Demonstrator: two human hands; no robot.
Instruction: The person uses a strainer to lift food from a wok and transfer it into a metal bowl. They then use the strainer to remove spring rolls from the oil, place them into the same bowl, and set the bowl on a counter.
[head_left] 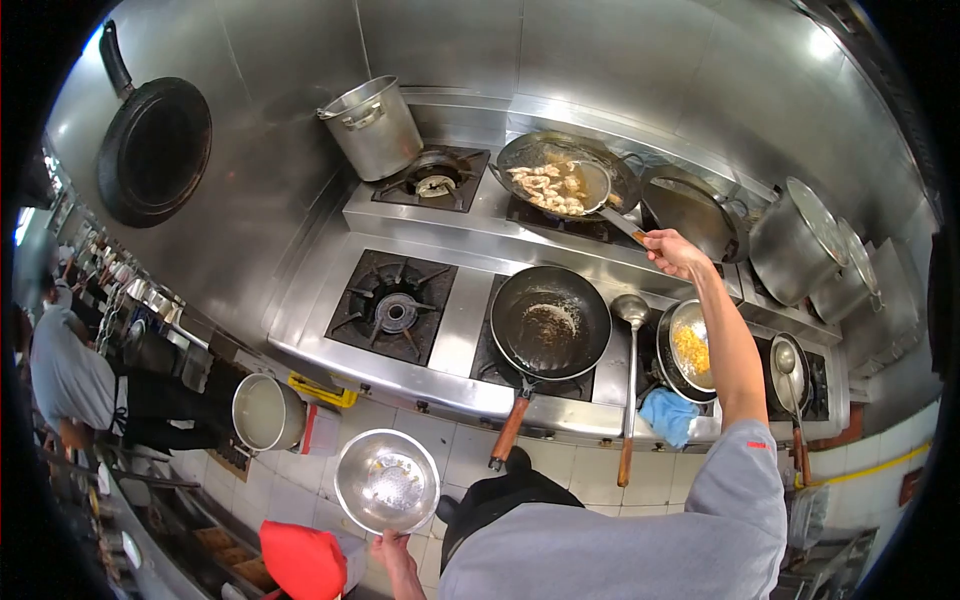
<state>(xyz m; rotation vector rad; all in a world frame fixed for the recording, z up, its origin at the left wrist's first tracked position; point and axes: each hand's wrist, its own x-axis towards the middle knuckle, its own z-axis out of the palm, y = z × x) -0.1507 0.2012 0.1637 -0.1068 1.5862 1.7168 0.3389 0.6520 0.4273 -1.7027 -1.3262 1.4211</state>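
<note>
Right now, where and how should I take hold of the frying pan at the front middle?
Grip the frying pan by its wooden handle, closing around it from the near side. It juts past the front edge of the stove toward the body, while the round rim offers less to wrap.

We saw yellow specks against the silvery bowl; at the back edge of the stove, white-and-orange pieces showed in the dark wok; at its back left corner, the pot was dull silver; along its front edge, the pan was black with a reddish-brown handle, and the cloth bright blue; our grey shirt bore a red mark.
</note>
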